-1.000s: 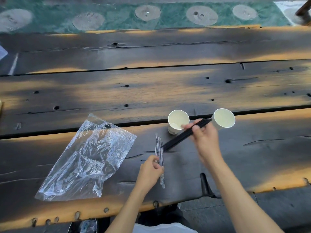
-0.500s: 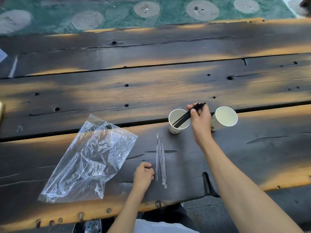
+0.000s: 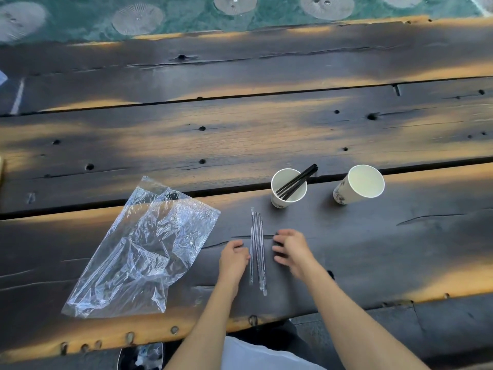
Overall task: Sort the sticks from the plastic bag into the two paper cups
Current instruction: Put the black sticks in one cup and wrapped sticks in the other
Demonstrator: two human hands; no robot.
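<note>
The thin clear-wrapped sticks (image 3: 257, 249) lay on the dark wooden table (image 3: 373, 249) between my loosely curled, empty left hand (image 3: 232, 259) and right hand (image 3: 290, 249), near the white paper cup (image 3: 286, 193) holding black sticks (image 3: 298, 181).

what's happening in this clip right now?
A person is sorting sticks at a dark wooden plank table. The bare black sticks already stand in the nearer white paper cup; the other white paper cup looks empty. The left hand and right hand flank the clear-wrapped sticks lying flat on the table, neither visibly gripping them. The crumpled clear plastic bag lies to the left.
</note>
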